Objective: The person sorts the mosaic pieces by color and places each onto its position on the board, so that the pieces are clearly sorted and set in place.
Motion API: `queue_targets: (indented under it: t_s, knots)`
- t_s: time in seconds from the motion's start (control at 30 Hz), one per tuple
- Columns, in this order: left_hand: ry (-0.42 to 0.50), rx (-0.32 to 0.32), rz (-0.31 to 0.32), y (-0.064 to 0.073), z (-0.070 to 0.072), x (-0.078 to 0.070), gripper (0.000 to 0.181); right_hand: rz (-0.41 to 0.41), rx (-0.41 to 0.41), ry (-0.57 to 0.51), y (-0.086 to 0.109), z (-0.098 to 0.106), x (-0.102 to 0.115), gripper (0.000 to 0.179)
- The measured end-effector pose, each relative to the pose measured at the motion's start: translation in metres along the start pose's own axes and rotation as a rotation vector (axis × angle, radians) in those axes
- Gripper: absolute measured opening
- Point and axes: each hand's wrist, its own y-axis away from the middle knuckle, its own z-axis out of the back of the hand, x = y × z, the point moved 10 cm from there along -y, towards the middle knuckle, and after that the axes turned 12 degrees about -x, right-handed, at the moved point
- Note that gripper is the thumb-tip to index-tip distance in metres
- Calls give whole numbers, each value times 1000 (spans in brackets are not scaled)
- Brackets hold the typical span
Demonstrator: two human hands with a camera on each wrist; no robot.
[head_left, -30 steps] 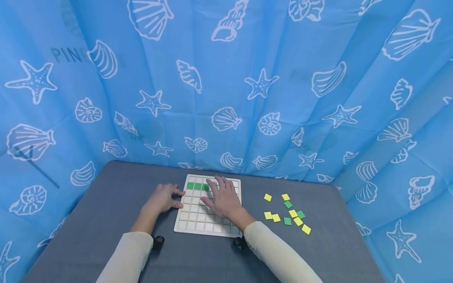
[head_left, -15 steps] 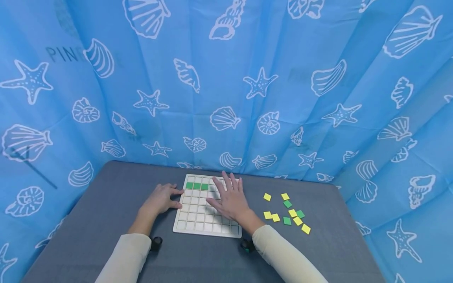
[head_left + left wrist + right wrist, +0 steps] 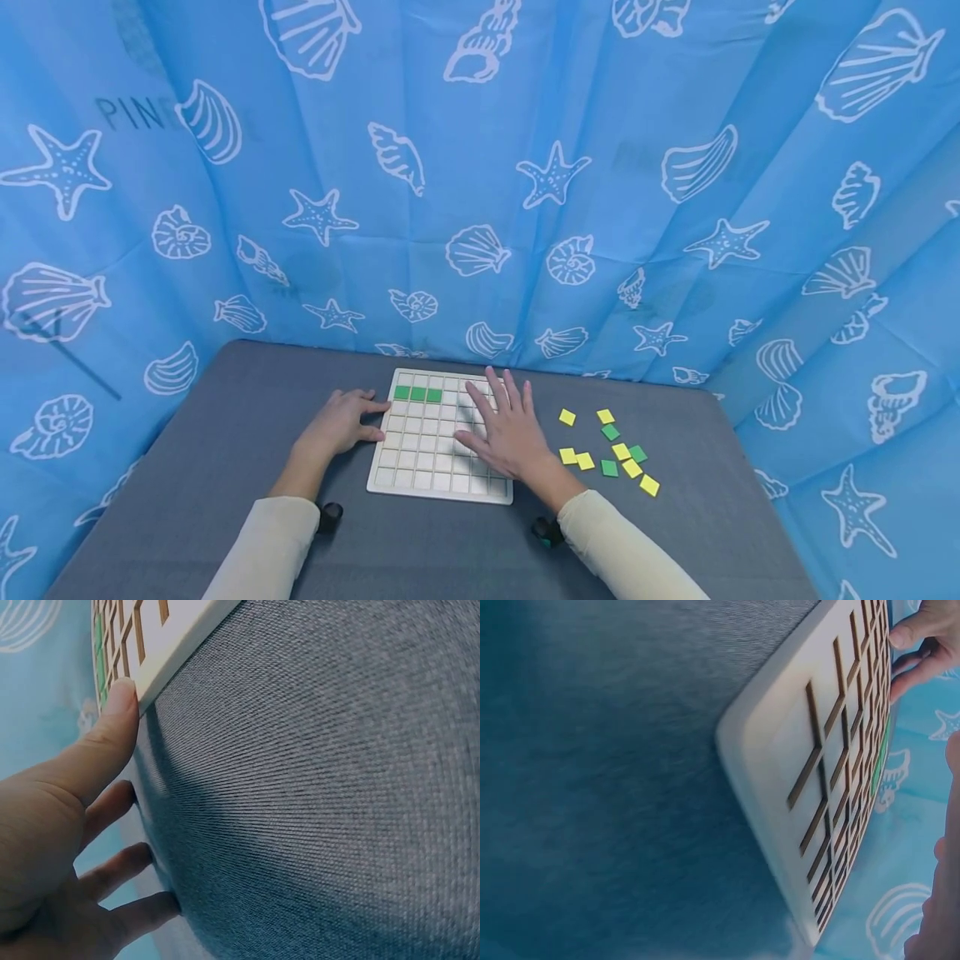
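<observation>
Grid board (image 3: 407, 460) squared to 12 o'clock, long axis unclear; left hand (image 3: 340, 421), fingers parted, touches its 9 o'clock edge; right hand (image 3: 508, 431) spread over its 3 o'clock side.

Cream sleeves (image 3: 262, 546), black wrist cameras (image 3: 330, 517)

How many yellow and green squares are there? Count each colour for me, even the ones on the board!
Yellow tiles: 7, all loose on the table
Green tiles: 6, 3 on the board and 3 loose
Total: 13 in view; the right hand hides part of the board.
</observation>
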Motion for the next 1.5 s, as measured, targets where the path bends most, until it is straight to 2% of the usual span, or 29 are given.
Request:
queue_targets:
  t_s: [0.33,0.6,0.9,1.1,1.3,1.5]
  knots:
    - [12,10,2,0,0,1,60,-92,-25,-33,22,12,-33,82]
    - [0,26,3,-1,-4,2,60,-126,-112,-49,39,22,-60,82]
    - [2,32,3,-2,-6,3,61,-244,-41,-10,64,27,-97,85]
    - [7,26,1,-1,-4,2,61,-298,-48,-44,83,34,-118,83]
    - [1,35,10,1,-5,3,61,-314,-30,-64,101,35,-134,84]
    - [-1,32,8,0,-3,2,61,-331,-50,-96,117,39,-148,83]
